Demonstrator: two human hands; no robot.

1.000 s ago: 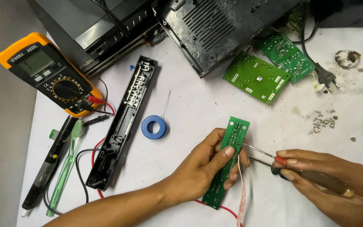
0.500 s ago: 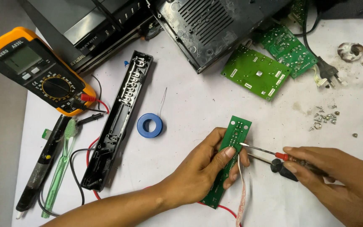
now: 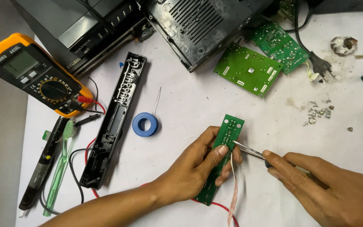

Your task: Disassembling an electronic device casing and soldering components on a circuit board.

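Probing the narrow board

Far left of the fingers lie the meter (image 3: pixel 34 73), a black strip (image 3: pixel 113 122) and a blue spool (image 3: pixel 145 124). The left hand (image 3: pixel 198 162) is closed round the board (image 3: pixel 221 157), thumb on its face, fingers curled beneath its right edge. To do this well, I judge the board should be kept flat and steady while the tip touches one point only. The right hand (image 3: pixel 332 193) is closed on the screwdriver (image 3: pixel 248 150), its tip meeting the board just above the left thumb
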